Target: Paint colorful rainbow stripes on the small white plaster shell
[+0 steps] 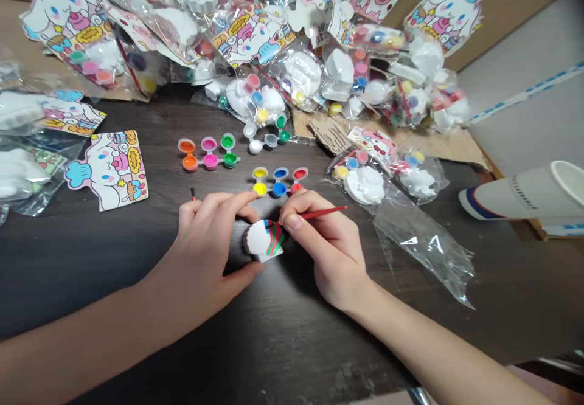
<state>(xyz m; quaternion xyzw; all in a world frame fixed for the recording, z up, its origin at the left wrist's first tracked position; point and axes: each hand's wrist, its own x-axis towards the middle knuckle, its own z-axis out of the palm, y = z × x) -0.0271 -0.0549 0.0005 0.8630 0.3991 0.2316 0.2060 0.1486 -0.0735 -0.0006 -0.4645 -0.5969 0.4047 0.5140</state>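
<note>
A small white plaster figurine [258, 238] lies low over the dark table, its right part painted in red, green and blue stripes. My left hand [205, 228] steadies it between thumb and fingers from the left. In my right hand [326, 244] is a thin red paintbrush [325, 211], pinched near its tip against the painted side; the bristles are hidden by the fingers. Behind my left hand pokes the dark tip of another brush [192, 193]; whether the hand touches it I cannot tell. Just beyond stand open paint pots in yellow, blue and red [279, 189].
More open paint pots [210, 160] sit farther back. Bagged plaster kits [301, 70] pile up along the far edge on cardboard. A cartoon card [112, 171] lies left, a torn clear bag [424, 241] right. One paper cup [524, 192] is at the far right.
</note>
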